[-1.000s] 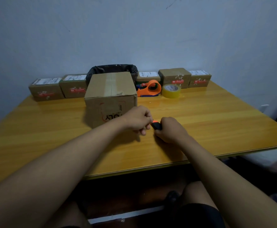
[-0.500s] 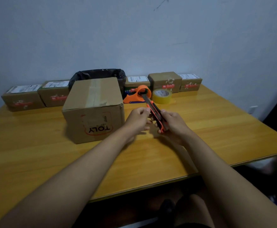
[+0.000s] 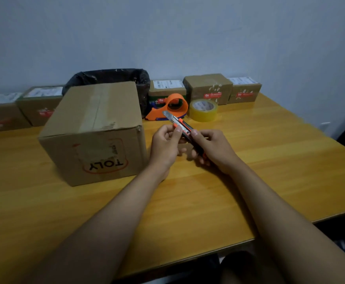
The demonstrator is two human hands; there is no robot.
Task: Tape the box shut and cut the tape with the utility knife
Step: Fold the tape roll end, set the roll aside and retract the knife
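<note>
A person sits at a wooden counter (image 3: pixel 269 160) with both bare forearms reaching forward. The right hand (image 3: pixel 214 149) is closed around the handle of an orange and black utility knife (image 3: pixel 184 130), which is raised off the counter and tilted so that its silver blade (image 3: pixel 167 115) points up and away toward the far wall. The left hand (image 3: pixel 164 145) is loosely curled, its thumb and fingertips pinching the knife body near the slider just behind the blade. The blade shows beyond the casing.

The cardboard box (image 3: pixel 93 132) stands on the counter just left of the hands. Its top flaps lie closed, with a strip of tape already running along the centre seam. Behind the hands sit an orange tape dispenser (image 3: pixel 172 106) and a roll of clear tape (image 3: pixel 203 107). A row of small parcels (image 3: pixel 208 88) and a bin lined with a black bag (image 3: pixel 110 77) stand along the wall.

The step in hand appears to be setting the blade length. To do it well, the person should show only a short length of blade. The left fingertips should stay on the casing and off the cutting edge. The slider should lock before the knife nears the box.
</note>
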